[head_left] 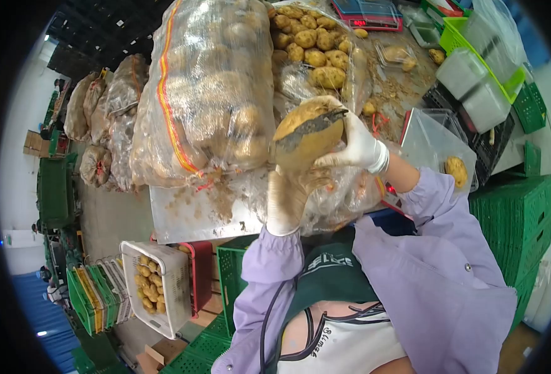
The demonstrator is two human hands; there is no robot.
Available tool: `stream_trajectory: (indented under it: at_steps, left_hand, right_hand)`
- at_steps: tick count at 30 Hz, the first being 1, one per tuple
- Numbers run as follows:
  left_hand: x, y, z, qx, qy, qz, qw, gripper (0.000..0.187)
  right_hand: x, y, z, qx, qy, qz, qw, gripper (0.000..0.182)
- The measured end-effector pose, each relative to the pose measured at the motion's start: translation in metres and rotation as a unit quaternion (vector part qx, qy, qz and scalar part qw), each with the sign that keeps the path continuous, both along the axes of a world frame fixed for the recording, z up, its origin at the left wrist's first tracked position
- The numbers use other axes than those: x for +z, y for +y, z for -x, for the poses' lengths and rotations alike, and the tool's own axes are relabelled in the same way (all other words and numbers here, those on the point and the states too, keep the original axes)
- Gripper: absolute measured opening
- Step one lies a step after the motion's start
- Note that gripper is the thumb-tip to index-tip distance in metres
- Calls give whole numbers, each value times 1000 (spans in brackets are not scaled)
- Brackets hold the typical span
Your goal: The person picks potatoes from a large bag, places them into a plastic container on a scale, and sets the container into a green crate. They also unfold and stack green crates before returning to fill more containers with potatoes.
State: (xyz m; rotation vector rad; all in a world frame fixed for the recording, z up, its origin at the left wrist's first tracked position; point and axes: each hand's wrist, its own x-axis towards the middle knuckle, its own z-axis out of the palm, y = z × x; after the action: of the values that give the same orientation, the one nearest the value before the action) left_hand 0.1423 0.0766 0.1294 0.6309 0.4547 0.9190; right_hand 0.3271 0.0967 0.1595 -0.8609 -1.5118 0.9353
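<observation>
Close to the camera is a large potato (308, 147), yellowish with a dark, muddy patch across its side. My right hand (361, 144), in a white glove, grips its right end, with fingers over the top. My left hand (288, 198), in a soiled glove, supports it from below, and the potato hides part of its fingers. Behind it lies an open clear bag of potatoes (315, 57). A big full mesh sack (210, 87) with a red and yellow stripe stands left of my hands. Crumpled clear plastic (344, 202) lies below them.
A scale (375, 23) stands at the back. To the right are clear plastic tubs (486, 103), a green basket (455, 38) and stacked green crates (509, 218). A white crate of potatoes (179, 293) is lower left, near the metal table's edge (176, 218). More sacks (126, 84) stand beyond.
</observation>
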Motion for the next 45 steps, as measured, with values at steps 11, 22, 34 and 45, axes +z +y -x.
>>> stream_trajectory:
  at_steps: [11, 22, 34, 45]
  left_hand:
    - [3, -35, 28, -51, -204, 173, 962, 61]
    - [5, -42, 32, -3, -156, 86, 984, 81]
    - [0, -46, 47, 132, -126, 107, 977, 68]
    - [-17, -36, 44, 124, 53, -133, 982, 91]
  right_hand:
    - [-7, -56, 22, 24, 109, 85, 990, 58]
    - [11, -78, 26, -51, 136, 27, 989, 12]
    - [-17, -85, -15, 21, 91, 40, 995, 12]
    - [-47, -61, -9, -386, -320, -35, 865, 38]
